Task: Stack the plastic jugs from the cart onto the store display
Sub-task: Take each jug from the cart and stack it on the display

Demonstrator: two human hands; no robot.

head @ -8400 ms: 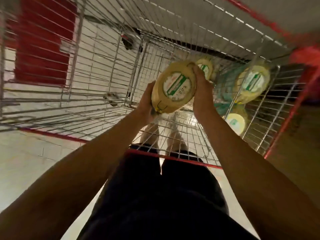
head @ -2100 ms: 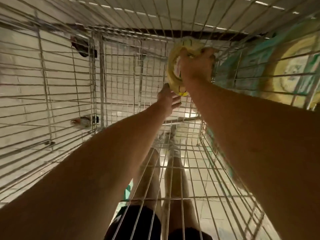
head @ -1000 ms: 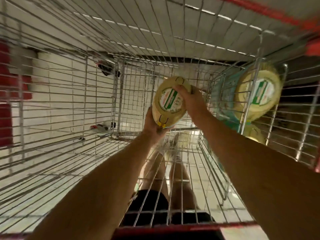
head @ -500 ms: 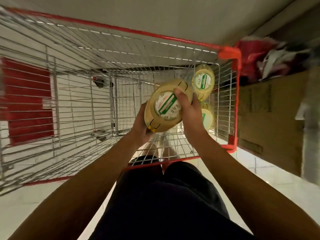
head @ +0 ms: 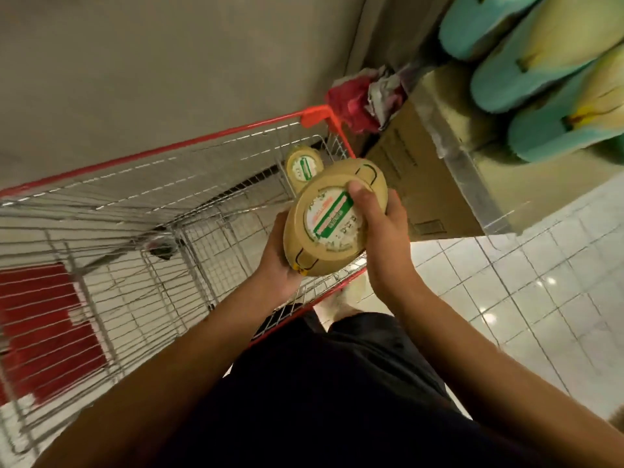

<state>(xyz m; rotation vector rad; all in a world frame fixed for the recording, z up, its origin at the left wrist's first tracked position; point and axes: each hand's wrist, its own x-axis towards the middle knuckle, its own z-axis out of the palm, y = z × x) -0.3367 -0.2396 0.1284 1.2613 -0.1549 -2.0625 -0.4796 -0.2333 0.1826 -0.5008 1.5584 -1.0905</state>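
Note:
I hold a yellowish plastic jug (head: pixel 332 228) with a white and green label, its round end turned toward me, above the near right corner of the wire cart (head: pixel 141 211). My left hand (head: pixel 280 265) cups it from below and left. My right hand (head: pixel 381 231) grips its right side, thumb across the label. Another jug (head: pixel 304 165) of the same kind lies in the cart's far right corner. At the upper right, the store display (head: pixel 479 184) carries jugs (head: pixel 540 62) with teal labels lying side by side.
The cart has a red rim and a red panel at its left. A cardboard box (head: pixel 415 177) stands between cart and display, with crumpled red and grey stuff (head: pixel 364 96) behind it. White floor tiles (head: pixel 540 292) spread at the right. My dark shorts fill the bottom.
The jug has come up out of the cart in both hands and moved right. My view has swung right, bringing the display's stacked jugs into sight.

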